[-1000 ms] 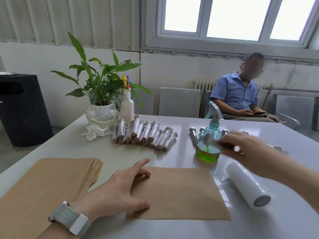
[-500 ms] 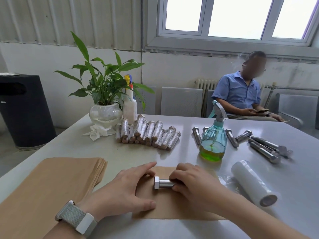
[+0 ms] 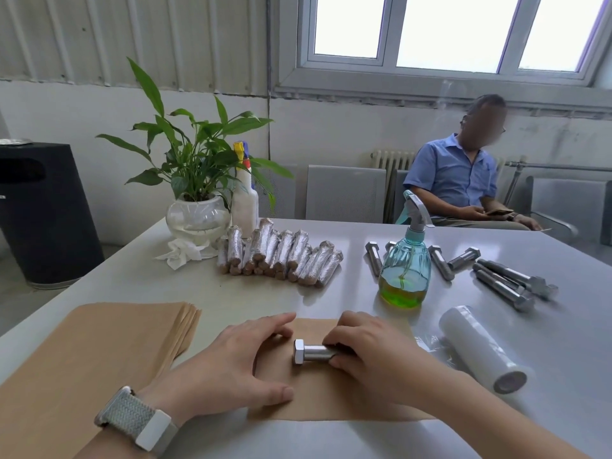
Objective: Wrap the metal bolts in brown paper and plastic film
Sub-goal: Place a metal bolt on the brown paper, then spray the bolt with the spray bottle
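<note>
We see the bolt [image 3: 310, 351] lying on the brown paper sheet [image 3: 334, 400] on the counter [image 3: 231, 296]. Right hand [image 3: 371, 352] pinches its shank; left hand [image 3: 228, 366] rests spread on the paper.

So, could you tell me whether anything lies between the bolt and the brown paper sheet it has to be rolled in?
Nothing visible does. The bolt lies directly on the brown sheet, pinched by the right hand; the left hand rests flat on the sheet beside it.

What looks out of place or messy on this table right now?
Little stands out. A crumpled white tissue lies beside the plant bowl, and loose film trails untidily off the plastic film roll.
</note>
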Available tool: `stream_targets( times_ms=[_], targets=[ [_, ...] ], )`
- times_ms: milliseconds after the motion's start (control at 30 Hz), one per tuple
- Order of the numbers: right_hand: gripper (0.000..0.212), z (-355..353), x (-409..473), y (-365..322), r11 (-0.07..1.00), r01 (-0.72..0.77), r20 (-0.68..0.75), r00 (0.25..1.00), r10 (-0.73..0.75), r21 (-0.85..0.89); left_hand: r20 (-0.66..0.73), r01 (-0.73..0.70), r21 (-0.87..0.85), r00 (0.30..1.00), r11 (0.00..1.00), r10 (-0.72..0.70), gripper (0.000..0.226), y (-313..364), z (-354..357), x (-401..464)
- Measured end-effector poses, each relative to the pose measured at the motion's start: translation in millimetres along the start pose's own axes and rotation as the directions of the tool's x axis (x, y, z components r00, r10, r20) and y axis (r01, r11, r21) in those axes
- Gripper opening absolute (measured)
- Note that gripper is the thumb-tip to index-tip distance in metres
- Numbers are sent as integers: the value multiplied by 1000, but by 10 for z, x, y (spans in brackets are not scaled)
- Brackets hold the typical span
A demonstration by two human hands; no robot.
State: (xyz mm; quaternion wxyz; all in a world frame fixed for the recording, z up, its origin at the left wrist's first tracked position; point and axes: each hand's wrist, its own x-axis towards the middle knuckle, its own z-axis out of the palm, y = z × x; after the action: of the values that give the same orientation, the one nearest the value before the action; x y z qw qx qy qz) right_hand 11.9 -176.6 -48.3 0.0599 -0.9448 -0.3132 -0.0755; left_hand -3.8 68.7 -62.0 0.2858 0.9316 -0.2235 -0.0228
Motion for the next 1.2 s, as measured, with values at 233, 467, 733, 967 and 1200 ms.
stream_targets(
  times_ms=[233, 467, 733, 967, 1200],
  targets=[
    [24, -547, -3, 424, 818, -231, -315, 841, 440, 526, -89, -17, -83, 996, 996, 10, 76, 7, -22, -23],
    [98, -907, 262, 1428, 523, -667, 79, 653, 753, 530, -485, -8, -105, 874, 994, -44, 23, 51, -87, 4],
    [77, -714, 649, 1316, 467, -333, 51, 853, 519, 819, -490, -5, -93, 871, 996, -42, 13, 36, -93, -7],
    [44, -734, 762, 1093, 482, -214, -143, 786, 602, 849, -342, -118, -50, 935, 992, 94, 8, 90, -33, 32],
    [30, -1340, 513, 646, 755, -231, -129, 914, 384, 614, -470, 14, -94, 881, 995, -57, 11, 69, -87, 18]
  ],
)
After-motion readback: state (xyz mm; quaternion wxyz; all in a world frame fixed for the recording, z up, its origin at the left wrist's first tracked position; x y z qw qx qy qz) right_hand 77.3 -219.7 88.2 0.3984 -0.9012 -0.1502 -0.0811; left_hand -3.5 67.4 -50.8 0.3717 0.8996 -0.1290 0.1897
